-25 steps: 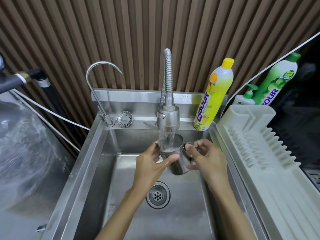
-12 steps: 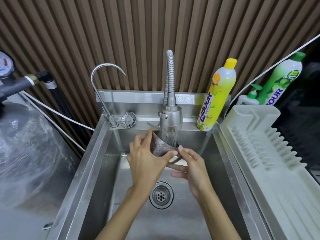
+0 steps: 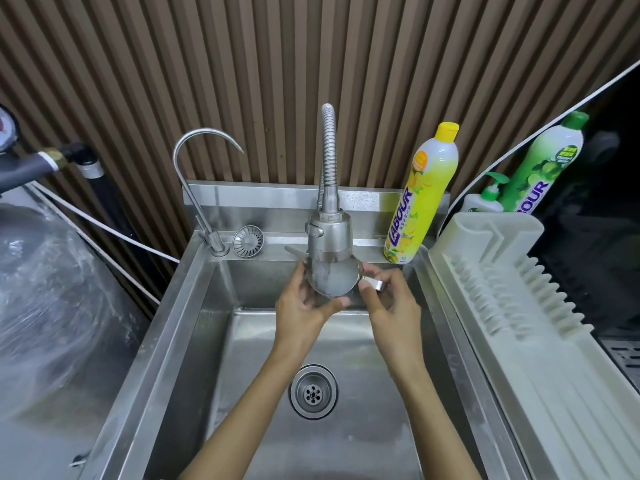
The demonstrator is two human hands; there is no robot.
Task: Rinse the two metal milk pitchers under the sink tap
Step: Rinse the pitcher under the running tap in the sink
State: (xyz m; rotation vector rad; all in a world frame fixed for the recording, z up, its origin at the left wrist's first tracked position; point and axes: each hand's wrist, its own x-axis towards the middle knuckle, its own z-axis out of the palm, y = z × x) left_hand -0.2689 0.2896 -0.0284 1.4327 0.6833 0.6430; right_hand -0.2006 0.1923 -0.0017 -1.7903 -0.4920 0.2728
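Note:
One metal milk pitcher point(image 3: 334, 279) sits upright under the spray head of the flexible tap point(image 3: 329, 237), with water running into its open mouth. My left hand point(image 3: 304, 306) wraps the pitcher's left side and bottom, thumb across the front. My right hand point(image 3: 389, 303) grips its handle point(image 3: 374, 284) on the right. Both hands hold it over the back of the steel sink point(image 3: 194, 323). I see no second pitcher in this view.
A drain point(image 3: 313, 391) lies in the sink floor below my wrists. A thin gooseneck tap point(image 3: 201, 181) and a strainer cap point(image 3: 248, 240) stand at the back left. Yellow soap bottle point(image 3: 420, 202) at back right; white dish rack point(image 3: 512, 306) on the right; plastic-wrapped object point(image 3: 52, 299) on the left.
The pitcher was tipped sideways half a second ago; now it is upright again, mouth up under the spray head. My right hand shifted from under it to its handle.

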